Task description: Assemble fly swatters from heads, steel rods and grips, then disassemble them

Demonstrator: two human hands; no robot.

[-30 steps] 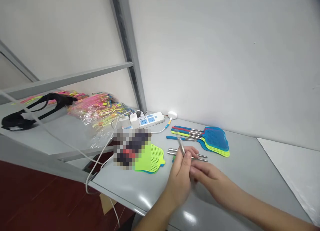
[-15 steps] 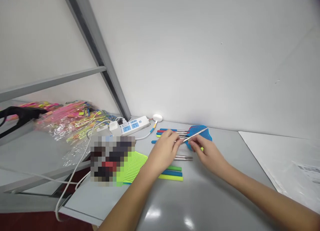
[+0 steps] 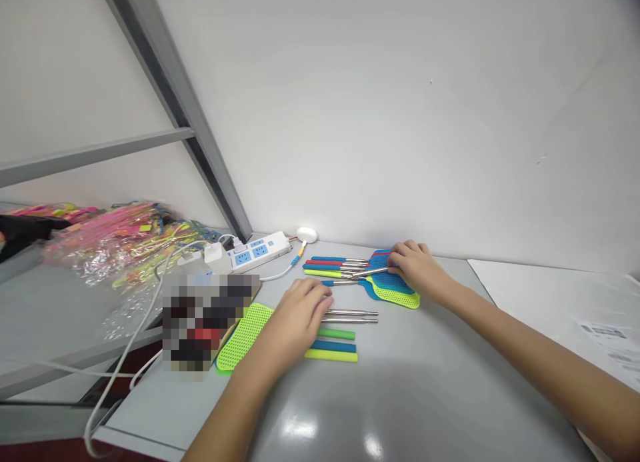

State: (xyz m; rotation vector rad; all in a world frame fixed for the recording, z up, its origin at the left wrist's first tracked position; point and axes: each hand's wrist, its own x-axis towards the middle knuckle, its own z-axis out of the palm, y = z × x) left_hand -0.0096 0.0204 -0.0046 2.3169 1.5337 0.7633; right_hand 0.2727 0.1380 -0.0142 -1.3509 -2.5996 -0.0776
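My right hand (image 3: 416,269) is closed around one end of a thin metal rod (image 3: 369,273). The rod lies across a group of fly swatters with blue, red and yellow-green mesh heads (image 3: 397,299) and coloured handles (image 3: 323,273). Nearer me, my left hand (image 3: 300,319) has its fingers curled over the left ends of loose metal rods (image 3: 357,320); its fingertips are partly hidden, so any grip is unclear. Just below the rods lie a green tube (image 3: 340,333), a blue tube (image 3: 335,347) and a yellow tube (image 3: 335,357), their left ends covered by the left hand.
Loose yellow-green mesh heads (image 3: 245,339) lie left of my left arm, beside a blurred-out box. Behind are a white power strip (image 3: 260,252) and cables. Bagged colourful items (image 3: 130,239) sit beyond the metal frame (image 3: 200,139). A white sheet (image 3: 530,295) lies at right.
Both hands held one metal rod between them earlier. My left hand has let it go and moved down and left to the loose rods. My right hand has lowered its rod onto the swatters.
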